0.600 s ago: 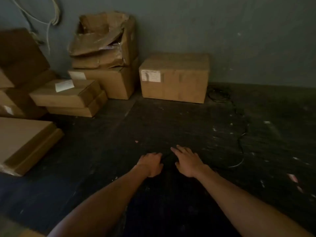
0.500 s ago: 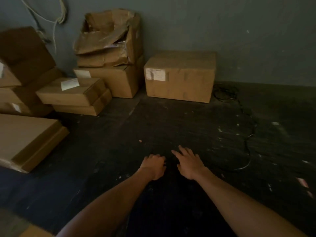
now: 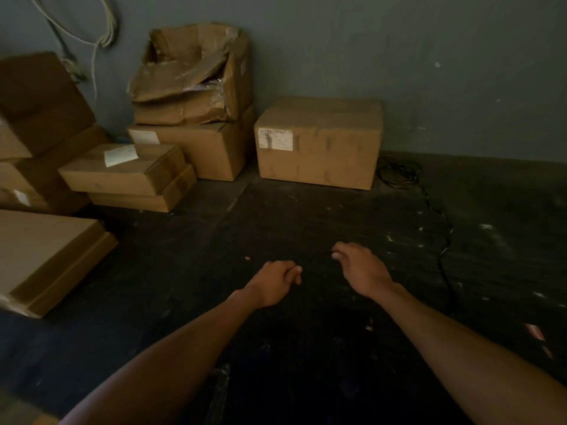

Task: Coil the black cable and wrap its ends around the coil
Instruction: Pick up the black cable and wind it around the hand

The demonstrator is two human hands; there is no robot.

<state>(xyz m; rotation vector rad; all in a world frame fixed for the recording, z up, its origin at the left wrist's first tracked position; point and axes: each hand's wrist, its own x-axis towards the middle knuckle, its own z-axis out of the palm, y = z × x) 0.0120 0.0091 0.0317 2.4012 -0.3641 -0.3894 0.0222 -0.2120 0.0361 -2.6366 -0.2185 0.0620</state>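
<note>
Both hands have drawn apart above the dark floor (image 3: 184, 271): left hand (image 3: 274, 282) fingers curled closed, right hand (image 3: 360, 268) fingers loosely bent; grip unclear. Black cable (image 3: 441, 259) trails right, coiling beside a sealed box (image 3: 319, 142).

1. I see a dark floor (image 3: 306, 216) flecked with pale specks.
2. A sealed cardboard box (image 3: 319, 142) sits on it against the wall.
3. Left of that, a stack of boxes (image 3: 190, 118), the top one torn open.
4. Two flat boxes (image 3: 129, 179) lie stacked nearer the left, and a wide flat carton (image 3: 46, 256) lies at the left edge.
5. A black cable (image 3: 441, 240) trails across the floor from a loose tangle just right of the sealed box.
</note>
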